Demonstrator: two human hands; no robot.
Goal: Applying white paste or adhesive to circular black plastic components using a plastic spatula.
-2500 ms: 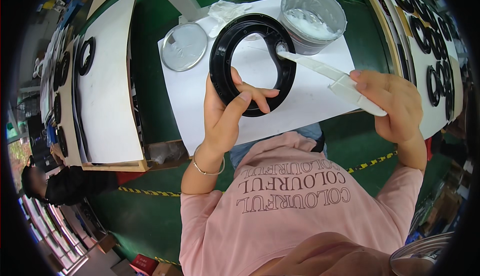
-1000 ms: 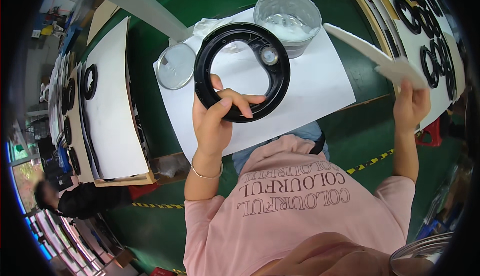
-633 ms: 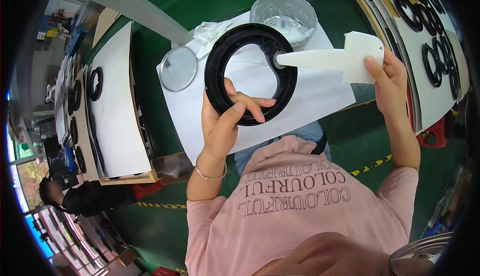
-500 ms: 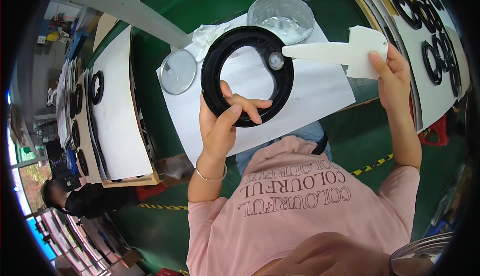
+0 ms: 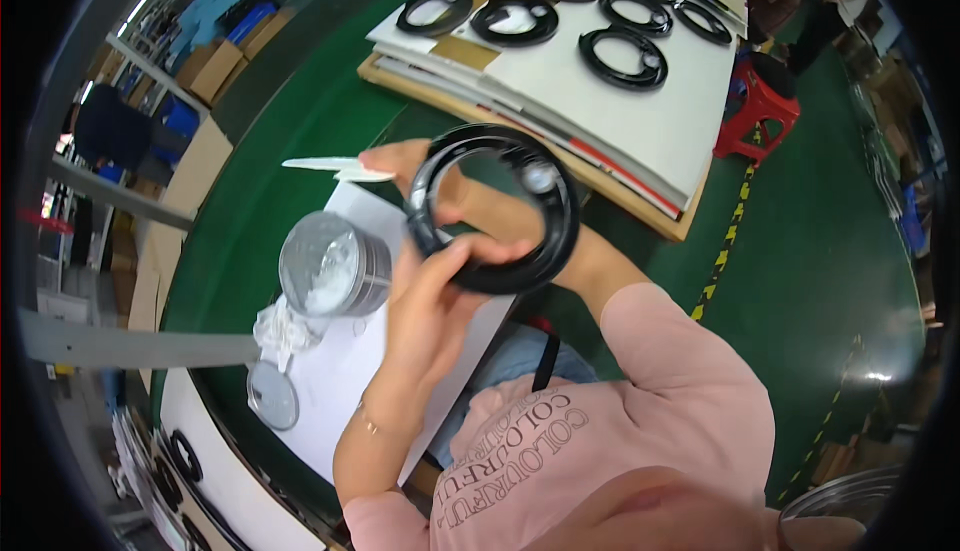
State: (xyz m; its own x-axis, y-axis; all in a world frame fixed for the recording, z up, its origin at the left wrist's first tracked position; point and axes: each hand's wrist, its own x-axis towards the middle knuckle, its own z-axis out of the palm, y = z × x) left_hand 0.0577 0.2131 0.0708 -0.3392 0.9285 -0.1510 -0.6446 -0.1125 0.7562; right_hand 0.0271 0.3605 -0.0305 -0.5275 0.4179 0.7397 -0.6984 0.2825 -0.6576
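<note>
My left hand [image 5: 430,296] grips the lower left rim of a glossy black ring [image 5: 548,261], held up and tilted. A small round clear piece [image 5: 540,178] sits on the ring's upper right part. Behind the ring passes my right forearm, seen through its opening. My right hand [image 5: 400,164], partly hidden by the ring, is closed on a flat white spatula [image 5: 325,164] pointing left. Below the spatula stands a clear tub [image 5: 375,269] with whitish paste inside. Crumpled white tissue [image 5: 283,334] and a round translucent lid [image 5: 272,396] lie beside it on a white sheet [image 5: 335,391].
Past the ring, a stack of white boards [image 5: 560,101] on a wooden base carries several black rings [image 5: 622,58]. A red stool [image 5: 757,116] stands to its right, near other people. A grey metal bar [image 5: 140,339] reaches in from the left, close to the tissue.
The view has swung right. My right hand has carried the spatula away from the ring's right side, and its arm now crosses behind the ring. My left hand still holds the ring.
</note>
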